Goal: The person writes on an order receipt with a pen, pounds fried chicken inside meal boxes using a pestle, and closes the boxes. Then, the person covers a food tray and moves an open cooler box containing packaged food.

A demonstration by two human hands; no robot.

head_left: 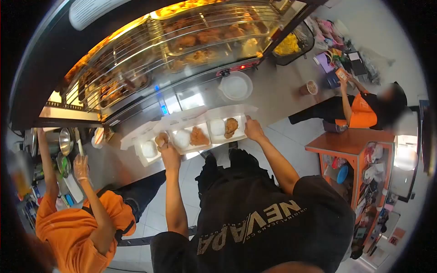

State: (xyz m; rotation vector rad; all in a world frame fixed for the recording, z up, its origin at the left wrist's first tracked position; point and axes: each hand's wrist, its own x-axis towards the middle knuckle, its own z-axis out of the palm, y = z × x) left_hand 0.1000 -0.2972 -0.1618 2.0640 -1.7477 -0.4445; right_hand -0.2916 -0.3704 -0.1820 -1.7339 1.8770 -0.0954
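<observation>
Three open white boxes stand side by side on the metal counter [268, 86], each with a white round mound and a piece of fried chicken. My left hand [169, 153] is closed at the left box [144, 160], its fingers on the brown chicken piece [161, 140] there. The middle box holds another chicken piece [198, 136] beside its white mound [182, 138]. At the right box's outer edge my right hand [254, 128] has its fingers closed on the white wall, near a chicken piece [231, 127].
A lit glass warmer [195, 68] with fried food stands behind the boxes. A white round container [236, 86] and a cup [309, 88] are on the counter. One co-worker in orange [82, 227] is at left, another [364, 110] at right, beyond an orange cabinet [348, 141].
</observation>
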